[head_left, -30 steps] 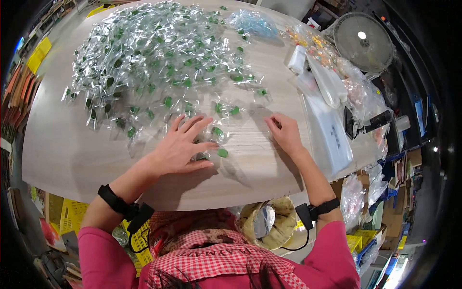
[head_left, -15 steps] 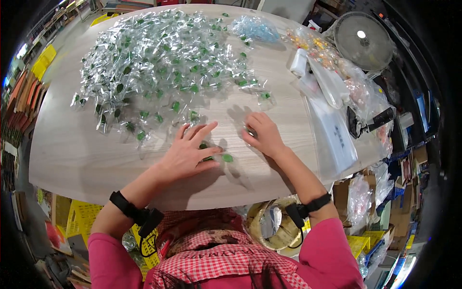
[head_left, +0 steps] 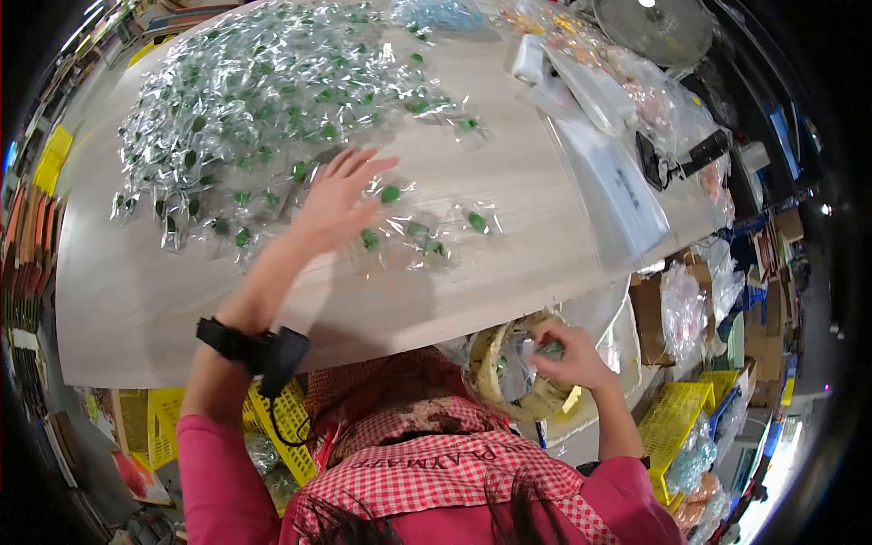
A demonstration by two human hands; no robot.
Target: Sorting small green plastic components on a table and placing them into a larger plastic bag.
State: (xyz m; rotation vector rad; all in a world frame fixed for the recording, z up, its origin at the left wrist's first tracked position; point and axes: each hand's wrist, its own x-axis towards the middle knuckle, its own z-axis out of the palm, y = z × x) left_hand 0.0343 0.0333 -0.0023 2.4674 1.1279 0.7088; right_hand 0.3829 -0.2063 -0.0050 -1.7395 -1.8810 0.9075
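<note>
We have a big heap of packets [head_left: 263, 100] on the table [head_left: 522, 250], and we judge that most of the work is left, since so many lie there. Just 1 small packet [head_left: 550, 347] is off the table, pinched between the thumb and fingers of our right hand [head_left: 576, 358], at the mouth of a round ring [head_left: 487, 368] by the table's near edge. Some clear plastic shows inside the ring (how many packets are in there, we cannot tell).

Our left hand [head_left: 336, 207] is spread wide by the near edge of the heap, and we cannot tell if the palm touches anything. A few loose packets [head_left: 418, 230] lie to the right of it, with 1 more [head_left: 477, 221] a bit apart.

The packets look thin, crinkly and shiny, clear like glass, each with a green spot inside. The ring is thick, pale yellow and blotchy. The table is smooth, with pale wood stripes. A flat clear bag [head_left: 618, 204] lies on its right side, slick and limp.
</note>
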